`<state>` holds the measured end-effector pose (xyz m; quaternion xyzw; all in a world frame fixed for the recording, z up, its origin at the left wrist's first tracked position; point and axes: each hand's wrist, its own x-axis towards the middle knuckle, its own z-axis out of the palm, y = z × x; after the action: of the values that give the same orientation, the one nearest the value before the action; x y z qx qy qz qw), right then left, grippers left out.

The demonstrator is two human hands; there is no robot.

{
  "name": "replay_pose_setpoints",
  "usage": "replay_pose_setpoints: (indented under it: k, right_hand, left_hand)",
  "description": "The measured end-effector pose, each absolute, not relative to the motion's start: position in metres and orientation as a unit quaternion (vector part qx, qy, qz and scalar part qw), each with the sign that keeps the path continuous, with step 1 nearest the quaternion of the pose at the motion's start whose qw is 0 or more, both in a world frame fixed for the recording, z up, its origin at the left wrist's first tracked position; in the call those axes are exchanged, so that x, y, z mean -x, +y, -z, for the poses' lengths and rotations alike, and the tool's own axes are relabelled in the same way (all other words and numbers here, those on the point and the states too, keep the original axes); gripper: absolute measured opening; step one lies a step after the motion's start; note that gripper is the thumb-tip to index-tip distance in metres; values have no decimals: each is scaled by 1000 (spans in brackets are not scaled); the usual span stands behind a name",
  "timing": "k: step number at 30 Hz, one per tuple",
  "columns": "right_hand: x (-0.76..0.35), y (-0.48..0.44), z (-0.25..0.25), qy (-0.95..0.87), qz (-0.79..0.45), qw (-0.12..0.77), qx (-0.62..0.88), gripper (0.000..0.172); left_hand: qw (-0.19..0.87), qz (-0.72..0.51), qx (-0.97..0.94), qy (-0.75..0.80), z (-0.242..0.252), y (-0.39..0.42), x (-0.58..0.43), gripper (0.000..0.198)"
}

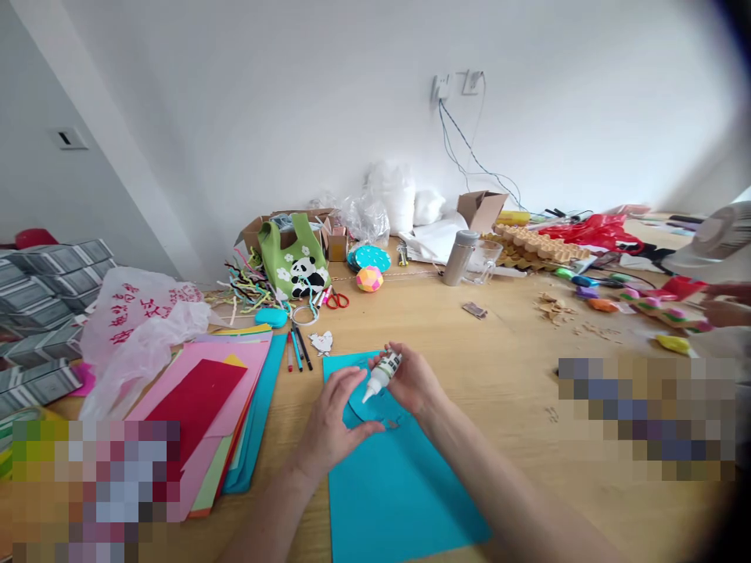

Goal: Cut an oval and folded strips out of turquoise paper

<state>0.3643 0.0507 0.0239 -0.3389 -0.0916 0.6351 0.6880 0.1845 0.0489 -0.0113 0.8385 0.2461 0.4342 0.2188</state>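
Observation:
My right hand [414, 379] is wrapped round a small white squeeze bottle [384, 371], apparently glue, with dark print on its label. The bottle tilts so that its nozzle points down and to the left. Under the nozzle lies a round blue paper piece [367, 410], partly covered by my hands. My left hand [334, 418] is at the left edge of this piece, thumb and fingers spread apart. Both hands are over a large blue sheet [399, 493] on the wooden table. Small scraps are near my left thumb.
Coloured paper sheets [199, 407], marker pens [298, 349] and red-handled scissors [338, 300] are to the left. Behind stand a green panda bag [296, 262], a faceted paper ball [369, 279] and a steel flask [461, 258]. At right, another person's hand [727, 305] is near coloured clay-like lumps [601, 305].

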Motion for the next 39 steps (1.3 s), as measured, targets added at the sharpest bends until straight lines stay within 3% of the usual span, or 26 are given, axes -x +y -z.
replay_pose_setpoints:
  k: [3,5,7,11,16,24,36,39]
  right_hand:
    - [-344,45,-20,-80,-665,657,345,6]
    - [-339,39,-20,-87,-677,643,347,4]
    - [-342,35,-19,-113,-677,635,355,12]
    - [-366,40,-10,-116,-603,684,393,17]
    - [-397,52,10,-59,-538,729,419,21]
    - [-419,54,18,-33,-501,770,393,26]
    - [-413,48,11,-87,-550,742,374,27]
    - [-408,46,9,-104,-554,738,371,30]
  left_hand:
    - [230,-460,-816,262,7,47,-185,23]
    - [271,-480,-782,292,7,50,-184,12]
    - [350,-489,-733,319,8,53,-183,16]
    - [473,-480,-662,328,12,58,-183,45]
    - [298,-348,-819,345,16,51,-187,33]
    - [153,-116,-936,295,19,36,-193,56]
    - [180,-188,-918,299,26,46,-189,24]
    - [180,-196,-914,307,28,47,-188,30]
